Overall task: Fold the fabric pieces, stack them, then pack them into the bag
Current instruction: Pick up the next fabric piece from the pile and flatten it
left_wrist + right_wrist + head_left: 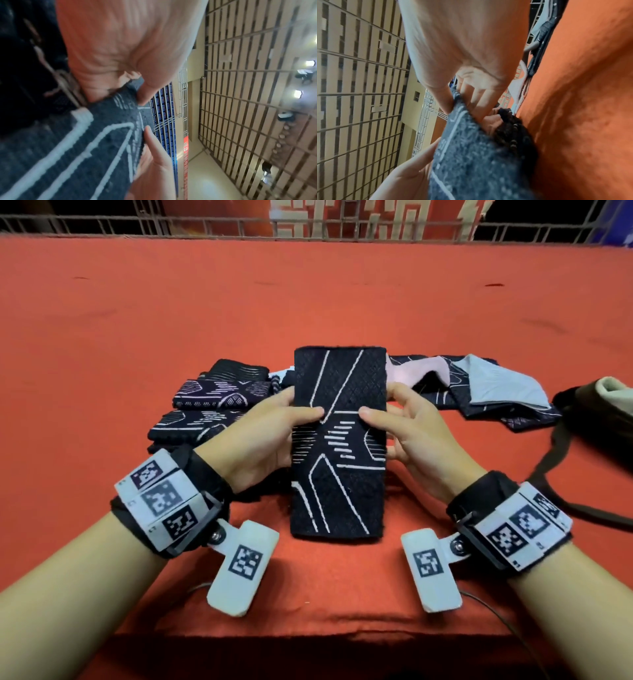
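Fabric in both hands: I hold one dark patterned fabric piece (339, 440) lengthwise in front of me, its near end touching or just above the red table (102, 337), its far end lifted. My left hand (263, 436) takes the left edge with the thumb lying across the face and the fingers behind; my right hand (407, 433) mirrors it on the right edge, thumb on top, fingers curled under. The wrist views confirm both pinches, thumb against fingers with the knit between them. I judge this symmetric grip at mid-length is there so the piece hangs flat and the halves can be brought together squarely; the thumbs sit about where a crease would fall.

To my left, a stack of folded pieces (212, 402) sits on the table, close beside the left hand, so a finished fold needs only a short carry. To my right, the unfolded pieces (479, 388) lie in a loose heap, pink and grey linings showing, within reach of the right hand. Beyond them, at the right edge, the dark bag (596, 405) lies with its mouth partly in view and its strap (561, 457) trailing toward me. Packing looks some way off, since folding is not yet done.

The fabric looks soft and stretchy, so an uneven pull could skew the fold.
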